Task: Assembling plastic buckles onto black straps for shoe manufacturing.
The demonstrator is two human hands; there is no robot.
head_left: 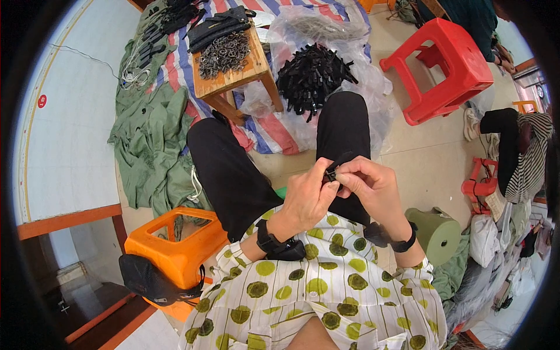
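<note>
Above my lap, my left hand [306, 201] and my right hand [373, 184] meet with fingers pinched. Between them is a short black strap [345, 157] with a small dark metal buckle [331, 174] on it. My left hand grips the strap at the buckle's left side; my right thumb and fingers press on it from the right. Fingertips hide part of both. Ahead of my knees, a heap of black strap pieces [312, 79] lies on clear plastic sheeting. Many loose metal buckles [224, 55] are piled on a small wooden stool [224, 87].
A black pouch [219, 28] rests on the wooden stool's far end. An orange plastic stool [175, 239] with a black bag [154, 280] is at my left. A red stool [437, 73] stands ahead right, and a green roll [434, 236] sits beside my right arm. Other people sit at the right.
</note>
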